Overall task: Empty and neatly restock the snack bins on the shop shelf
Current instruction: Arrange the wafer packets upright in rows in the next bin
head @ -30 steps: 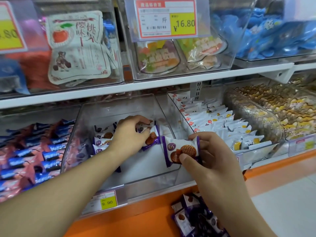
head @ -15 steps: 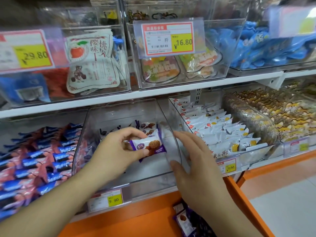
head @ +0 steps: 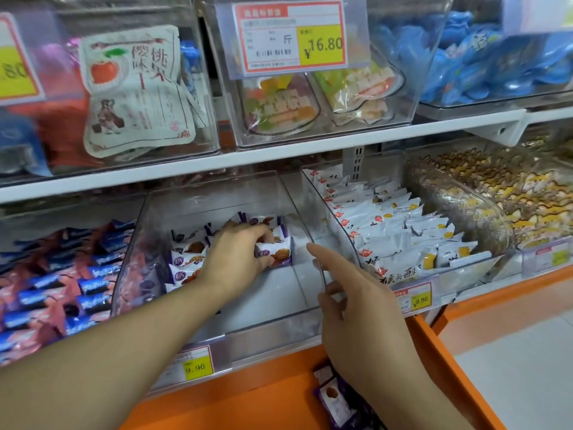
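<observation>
Purple-and-white biscuit packet (head: 274, 255), waffle print, pinched by left hand (head: 235, 259) inside clear bin (head: 217, 193); right hand (head: 356, 308) at four o'clock, fingers spread, empty.

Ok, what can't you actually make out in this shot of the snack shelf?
Head view:
- Left hand covers the purple cookie packs beneath it.
- Loose purple packs below: right hand and frame edge cut them off.
- Far-left price tag: cut by the edge.
- 16.80 tag: small print blurred.
</observation>
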